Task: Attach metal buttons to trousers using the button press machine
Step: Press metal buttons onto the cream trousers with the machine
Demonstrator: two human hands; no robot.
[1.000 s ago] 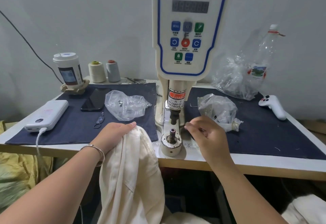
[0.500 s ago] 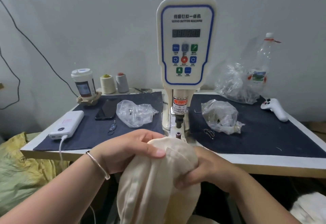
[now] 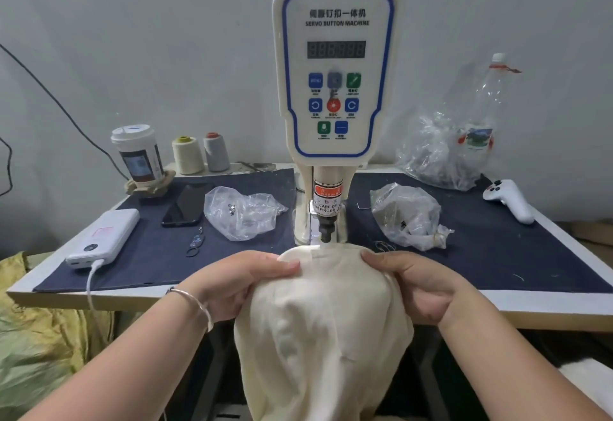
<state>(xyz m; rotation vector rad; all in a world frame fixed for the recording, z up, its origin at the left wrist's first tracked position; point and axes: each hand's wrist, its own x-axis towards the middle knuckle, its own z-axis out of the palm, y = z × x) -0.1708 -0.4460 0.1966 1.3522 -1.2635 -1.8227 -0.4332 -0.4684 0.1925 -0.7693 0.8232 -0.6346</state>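
The left hand (image 3: pixel 247 283) and the right hand (image 3: pixel 416 283) each clasp the cream trousers (image 3: pixel 326 331) from their own side, fingers curled over the top of the cloth and pinching it taut between them, so both grips are closed on the fabric rather than resting flat. The stretched edge — a folded band with a seam line running across it — lies draped over the front of the button press machine (image 3: pixel 336 65), directly beneath its dark punch (image 3: pixel 326 233), which stands raised just above the cloth and does not touch it. The lower die is hidden under the fabric, so whether a button part sits in it cannot be told. No metal button shows anywhere on the visible cloth; by that reading the garment is placed but not yet pressed, and the pressing stroke itself is what remains, along with any further buttons the trousers need. The fingertips lie near the punch on both sides, which the warning label (image 3: pixel 328 200) on the column speaks to. The rest of the trousers hang down off the table edge (image 3: pixel 99 299) toward the person. Farther out on the dark mat, a clear plastic bag (image 3: pixel 242 211) with a few small metal pieces lies to the left of the machine and another bag (image 3: pixel 409 216) to the right — likely the button stock. A phone (image 3: pixel 187 203) and a white power bank (image 3: pixel 104 236) sit at far left.
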